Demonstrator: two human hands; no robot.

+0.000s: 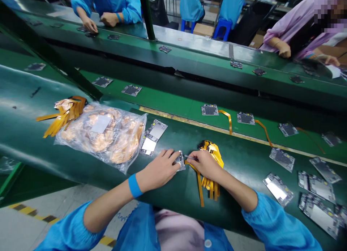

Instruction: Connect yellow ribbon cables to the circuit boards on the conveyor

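My left hand (pixel 159 170) lies on the green bench with its fingers and thumb around a small circuit board (pixel 181 163), partly covering it. My right hand (pixel 205 163) pinches a thin grey tool (pixel 192 157) whose tip is at the board's right edge; its exact kind is hard to make out. An orange flex cable (pixel 199 182) runs from near that edge and bends down towards me. Beneath and beside my right wrist is a bundle of orange flex cables (pixel 214 153). Two circuit boards (pixel 157 130) sit just beyond my left hand.
On the left are a clear bag of flex cables (pixel 101 135) and a loose cable bunch (pixel 66 113). Several boards (pixel 316 187) lie at right. A green belt (pixel 168 99) carries boards, some with cables. A slanted post (pixel 51 55) stands left. Co-workers' hands (pixel 90 25) are across the line.
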